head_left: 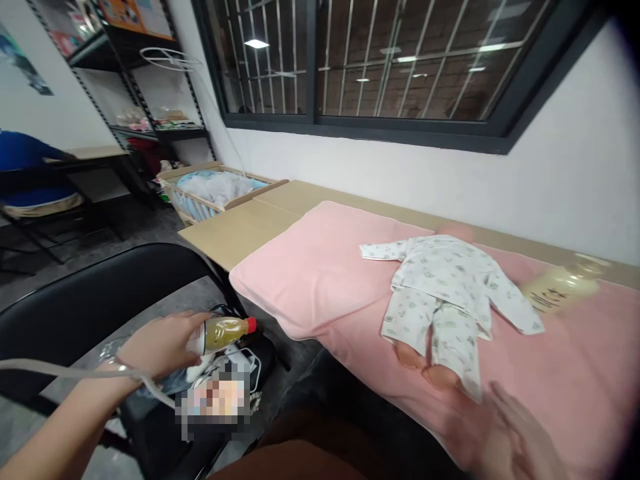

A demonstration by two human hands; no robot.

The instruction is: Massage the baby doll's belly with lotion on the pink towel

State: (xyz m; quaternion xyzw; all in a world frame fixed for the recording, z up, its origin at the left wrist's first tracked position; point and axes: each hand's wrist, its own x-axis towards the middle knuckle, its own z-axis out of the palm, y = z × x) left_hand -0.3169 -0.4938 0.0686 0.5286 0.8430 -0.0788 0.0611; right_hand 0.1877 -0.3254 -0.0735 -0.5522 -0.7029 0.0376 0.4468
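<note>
The person's left hand point(160, 343) is curled around a small bottle point(225, 333) of yellowish liquid, fingers closed on its pale label and the red cap pointing toward the worktop point(235, 233). The bottle is tipped onto its side above a black chair point(150, 263), where white cables and a pixelated item point(215, 400) lie beneath and beside the hand. A pale cord point(65, 369) runs across the left wrist. The right hand point(520, 433) is blurred at the lower right, over the near part of a pink blanket point(330, 267), just beside the doll's feet; its fingers look fairly straight, but how far open it is and whether it has hold of anything cannot be told. The doll point(443, 377) lies stretched out on the blanket, which covers much of the worktop, dressed in a white printed top point(445, 273) and matching trousers point(455, 337), its feet toward the person and one sleeve spread to each side. Near the sleeve on the right, a larger cream-coloured bottle point(563, 287) shows blurred. Beyond the worktop's left end is a wooden cot point(260, 193) with pale blue bedding, and a person in blue point(30, 150) sits farther left.
</note>
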